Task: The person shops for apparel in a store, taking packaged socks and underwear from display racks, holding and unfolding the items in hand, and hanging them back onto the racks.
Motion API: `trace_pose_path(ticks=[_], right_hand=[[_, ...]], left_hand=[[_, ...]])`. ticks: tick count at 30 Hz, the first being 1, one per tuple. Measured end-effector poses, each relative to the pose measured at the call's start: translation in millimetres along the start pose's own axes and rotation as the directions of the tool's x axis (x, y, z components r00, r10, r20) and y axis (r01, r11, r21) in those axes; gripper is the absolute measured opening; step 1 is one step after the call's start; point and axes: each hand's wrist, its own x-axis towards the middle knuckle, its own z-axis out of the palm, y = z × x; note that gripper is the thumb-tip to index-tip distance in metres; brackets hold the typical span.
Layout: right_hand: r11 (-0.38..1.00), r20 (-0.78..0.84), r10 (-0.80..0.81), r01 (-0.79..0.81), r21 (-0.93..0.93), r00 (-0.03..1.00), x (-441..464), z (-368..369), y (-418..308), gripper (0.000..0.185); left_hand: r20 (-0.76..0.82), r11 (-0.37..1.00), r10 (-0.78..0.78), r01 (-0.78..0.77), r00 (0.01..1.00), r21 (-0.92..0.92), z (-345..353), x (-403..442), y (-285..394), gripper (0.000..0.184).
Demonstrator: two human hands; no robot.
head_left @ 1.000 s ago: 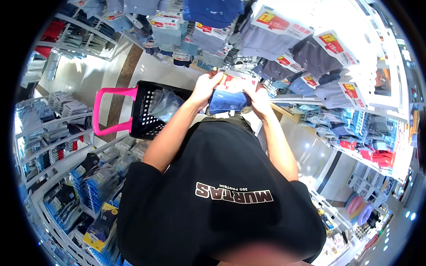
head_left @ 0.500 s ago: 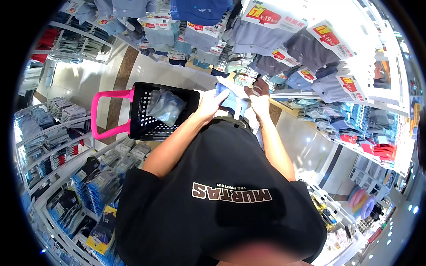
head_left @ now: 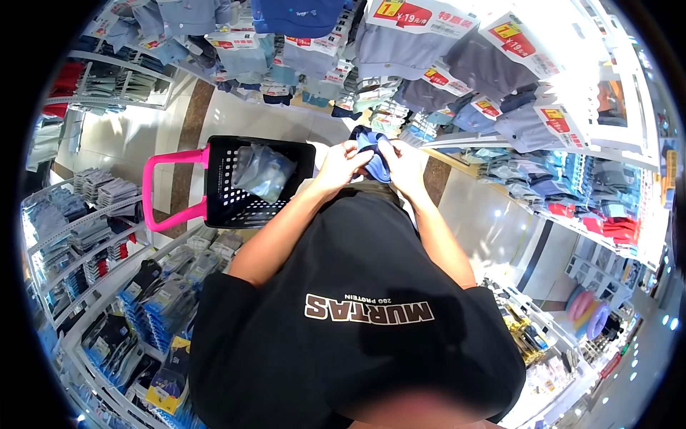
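Observation:
A dark blue garment (head_left: 374, 166) is bunched up between my two hands, in front of my waist. My left hand (head_left: 344, 166) has its fingers closed on the garment's left side. On the other side my right hand (head_left: 404, 164) pinches its edge. The garment's upper part sticks up above the fingers, and its lower part hangs between the hands. Its card is not visible. Left of my hands is a black basket (head_left: 307, 151) with a pink handle (head_left: 176, 223); a clear bag with bluish contents (head_left: 264, 174) lies in it.
Packaged garments with price cards (head_left: 407, 17) hang ahead and above my hands. A white rack (head_left: 457, 141) reaches in from the right. Packaged goods (head_left: 168, 300) fill shelves at the lower left. Folded clothes (head_left: 557, 193) stand on right shelves.
The blue garment was spread flat with its card facing me; it is now turned and bunched between my hands. Both hands have shifted around it. The view has moved slightly.

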Motion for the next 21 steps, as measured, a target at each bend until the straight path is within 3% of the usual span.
trace_pose_path(ticks=[2, 4, 6, 9, 12, 13, 14, 16, 19, 21], right_hand=[[0.998, -0.056, 0.022, -0.025, -0.053, 0.998, 4, -2, 9, 0.031], [0.999, -0.079, 0.032, -0.031, 0.006, 0.996, 4, -2, 14, 0.031], [1.000, -0.093, 0.024, -0.022, 0.021, 0.995, 5, -1, 16, 0.032], [0.970, -0.007, 0.192, -0.189, 0.150, 0.981, 3, -6, 0, 0.027], [0.977, 0.082, 0.043, -0.060, 0.207, 0.996, -5, -3, -17, 0.036], [0.998, 0.072, -0.022, 0.018, 0.052, 0.997, -9, -4, -33, 0.048], [0.998, 0.038, -0.060, 0.060, 0.018, 0.997, -14, -1, -36, 0.053], [0.984, 0.027, -0.132, 0.134, -0.114, 0.991, -3, 1, -3, 0.048], [0.999, 0.029, 0.006, -0.007, 0.044, 1.000, 2, -6, 5, 0.040], [0.999, -0.048, -0.001, 0.003, 0.041, 0.999, -3, -5, -18, 0.030]], left_hand=[[0.030, 1.000, -0.005, 0.004, 1.000, 0.019, -3, -3, 5, 0.024], [0.057, 0.999, -0.014, 0.012, 0.998, 0.032, -10, 0, 4, 0.024], [0.062, 0.998, -0.034, 0.038, 0.998, -0.058, -11, 2, 0, 0.025], [0.095, 0.986, -0.030, 0.045, 0.995, -0.159, -11, 0, 1, 0.024], [0.116, 0.986, 0.006, 0.013, 0.993, -0.164, -6, -3, 6, 0.023], [0.127, 0.992, 0.026, -0.010, 0.992, -0.123, -6, -3, 3, 0.023], [0.139, 0.996, 0.045, -0.034, 0.989, -0.081, -7, -2, 1, 0.024], [0.136, 0.996, 0.029, -0.016, 0.990, -0.089, -11, 3, -4, 0.026], [0.002, 0.971, -0.013, 0.013, 1.000, -0.239, -18, 11, -21, 0.025], [0.006, 0.956, -0.007, 0.009, 1.000, -0.294, -13, 7, -15, 0.024]])
